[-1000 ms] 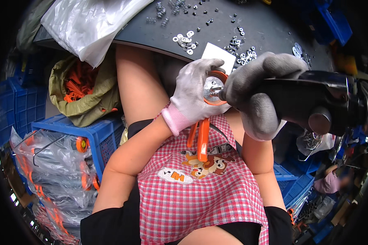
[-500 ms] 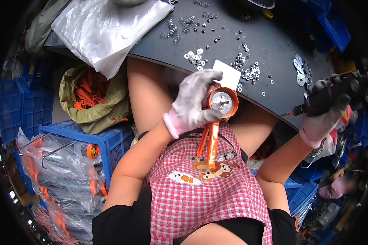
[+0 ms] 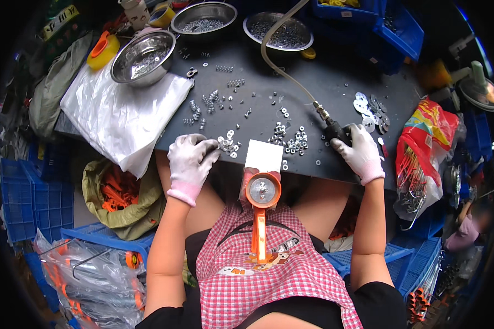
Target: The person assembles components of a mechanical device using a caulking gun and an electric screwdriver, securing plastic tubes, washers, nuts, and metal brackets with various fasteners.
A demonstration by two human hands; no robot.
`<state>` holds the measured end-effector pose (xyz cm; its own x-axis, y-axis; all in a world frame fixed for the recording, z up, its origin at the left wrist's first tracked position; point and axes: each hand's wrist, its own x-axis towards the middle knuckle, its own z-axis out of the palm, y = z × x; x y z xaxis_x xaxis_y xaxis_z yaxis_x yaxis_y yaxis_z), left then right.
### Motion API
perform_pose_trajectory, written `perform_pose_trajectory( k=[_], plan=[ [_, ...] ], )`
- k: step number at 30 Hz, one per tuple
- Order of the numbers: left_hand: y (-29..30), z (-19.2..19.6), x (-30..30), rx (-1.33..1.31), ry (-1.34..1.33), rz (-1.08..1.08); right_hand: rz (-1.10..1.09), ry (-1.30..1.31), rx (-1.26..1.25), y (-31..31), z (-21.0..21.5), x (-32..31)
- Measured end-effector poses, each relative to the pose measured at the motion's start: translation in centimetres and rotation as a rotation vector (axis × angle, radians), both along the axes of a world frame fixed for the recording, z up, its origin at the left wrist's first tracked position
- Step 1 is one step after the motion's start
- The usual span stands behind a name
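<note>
An orange round housing (image 3: 248,189) with a long orange handle (image 3: 259,236) sits at the table's front edge, in front of a white square plate (image 3: 265,156). Inside the housing is a grey metal disc (image 3: 262,189) with small hardware at its centre. My left hand (image 3: 191,164), in a pale glove, is at the table edge beside a pile of washers (image 3: 229,145). Its thumb and index finger are apart, with nothing visible between them. My gloved right hand (image 3: 361,153) grips a black air screwdriver (image 3: 335,131) low over the table; its tip is hidden.
Springs (image 3: 211,101) and nuts (image 3: 297,143) are scattered on the dark table (image 3: 313,82). Metal bowls (image 3: 144,59) of small parts stand behind, beside white plastic bags (image 3: 121,115). The screwdriver's hose (image 3: 285,74) crosses the table. Large flat discs (image 3: 370,112) lie right.
My left hand has left the orange housing and moved left to the washers. My right hand has brought the air screwdriver inward from the far right, over the table. The view has shifted, showing more table.
</note>
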<state>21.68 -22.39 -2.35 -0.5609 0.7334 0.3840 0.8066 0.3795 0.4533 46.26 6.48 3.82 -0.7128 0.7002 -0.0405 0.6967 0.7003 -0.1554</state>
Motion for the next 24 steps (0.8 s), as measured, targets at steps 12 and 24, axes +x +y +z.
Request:
perform_pose_trajectory(
  k=[12,24],
  plan=[
    [-0.1,0.3,-0.8,-0.026,0.026,-0.081,0.141,0.097,0.165,17.3,-6.4,-19.8],
    [-0.9,-1.0,-0.2,0.116,0.198,-0.127,0.270,0.780,-0.437,5.3,0.4,-8.2]
  ],
)
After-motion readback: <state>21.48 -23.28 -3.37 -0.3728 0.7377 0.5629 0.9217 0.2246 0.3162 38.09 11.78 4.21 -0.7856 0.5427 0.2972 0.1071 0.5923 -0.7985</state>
